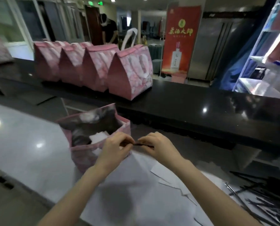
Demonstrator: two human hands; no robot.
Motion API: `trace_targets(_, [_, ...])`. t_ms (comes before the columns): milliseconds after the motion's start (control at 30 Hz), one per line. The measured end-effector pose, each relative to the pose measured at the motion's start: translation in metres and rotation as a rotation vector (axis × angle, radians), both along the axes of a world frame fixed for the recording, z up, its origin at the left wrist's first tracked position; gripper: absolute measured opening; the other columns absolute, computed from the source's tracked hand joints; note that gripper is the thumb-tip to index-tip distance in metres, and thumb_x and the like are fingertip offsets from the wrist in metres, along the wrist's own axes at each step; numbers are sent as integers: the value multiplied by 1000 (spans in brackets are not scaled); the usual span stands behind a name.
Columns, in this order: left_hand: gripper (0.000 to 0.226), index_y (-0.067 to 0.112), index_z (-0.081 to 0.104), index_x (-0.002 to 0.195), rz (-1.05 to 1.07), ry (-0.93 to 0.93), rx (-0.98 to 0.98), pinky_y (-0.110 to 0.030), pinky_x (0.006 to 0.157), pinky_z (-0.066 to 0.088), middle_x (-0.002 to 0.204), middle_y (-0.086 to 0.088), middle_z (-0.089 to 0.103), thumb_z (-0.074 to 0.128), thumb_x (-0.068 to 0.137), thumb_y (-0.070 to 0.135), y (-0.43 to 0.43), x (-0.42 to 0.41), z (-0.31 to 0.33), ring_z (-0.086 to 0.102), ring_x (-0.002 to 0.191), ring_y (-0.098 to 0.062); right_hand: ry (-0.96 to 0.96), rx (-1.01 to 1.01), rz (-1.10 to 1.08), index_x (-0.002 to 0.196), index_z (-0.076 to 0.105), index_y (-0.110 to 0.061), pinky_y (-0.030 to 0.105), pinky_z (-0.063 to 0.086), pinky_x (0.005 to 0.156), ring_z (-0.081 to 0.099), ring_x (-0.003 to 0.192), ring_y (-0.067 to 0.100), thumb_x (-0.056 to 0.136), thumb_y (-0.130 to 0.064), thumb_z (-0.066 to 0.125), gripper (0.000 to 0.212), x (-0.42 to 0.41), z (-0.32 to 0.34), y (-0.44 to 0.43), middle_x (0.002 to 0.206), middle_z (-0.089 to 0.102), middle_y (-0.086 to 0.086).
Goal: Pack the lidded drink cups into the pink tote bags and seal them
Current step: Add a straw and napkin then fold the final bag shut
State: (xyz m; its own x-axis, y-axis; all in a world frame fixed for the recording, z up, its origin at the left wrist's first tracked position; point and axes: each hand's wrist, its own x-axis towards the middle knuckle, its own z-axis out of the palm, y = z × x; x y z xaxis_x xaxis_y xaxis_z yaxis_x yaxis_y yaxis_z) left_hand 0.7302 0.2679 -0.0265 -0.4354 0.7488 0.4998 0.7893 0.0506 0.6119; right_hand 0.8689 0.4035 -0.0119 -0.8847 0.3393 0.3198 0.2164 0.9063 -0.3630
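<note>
Head view. An open pink tote bag (93, 137) stands upright on the pale grey surface (22, 144), mouth facing up, just left of the two hands. Inside it, white and dark shapes are visible; blur prevents saying whether they are cup lids.

The left hand (114, 148) and the right hand (160, 145) meet in front of the bag's right corner. Between them they pinch a thin dark strip (144, 145). Its long axis lies roughly horizontal, running left to right, with the right end pointing past the right hand's fingers. Left grip: thumb and fingertips closed on the left end of the strip. Right grip: fingers closed around the strip's middle and right part. Material of the strip cannot be told.

Four closed pink tote bags (129, 70) stand in a row on the raised black surface (201, 101) beyond, tops folded to a ridge; the ridges run front to back, away from the camera. One white handle (129, 38) rises behind the nearest of them.

White paper sheets (152, 193) lie flat on the near surface under the forearms. At lower right, a loose pile of thin dark strips (263, 201) lies on the surface, mostly pointing diagonally.

Background: a red banner (180, 39) stands upright on the floor; a person in dark clothing (109, 30) bends over, far back.
</note>
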Motion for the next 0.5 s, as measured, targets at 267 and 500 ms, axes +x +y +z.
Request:
trace_targets(267, [35, 22, 68, 93, 166, 5, 244, -9, 78, 50, 90, 17, 67, 77, 72, -5, -78, -93, 43, 64, 87, 4, 71, 112, 135, 107, 73, -17, 41, 50, 78, 61, 92, 26, 89, -12, 62, 22, -123, 65, -60, 104, 64, 2])
trace_targets(500, [77, 32, 44, 135, 236, -198, 52, -20, 100, 39, 124, 16, 55, 83, 69, 35, -119, -160, 16, 48, 117, -1, 62, 135, 84, 100, 71, -11, 39, 49, 80, 62, 90, 25, 89, -7, 60, 17, -188, 75, -74, 106, 62, 2])
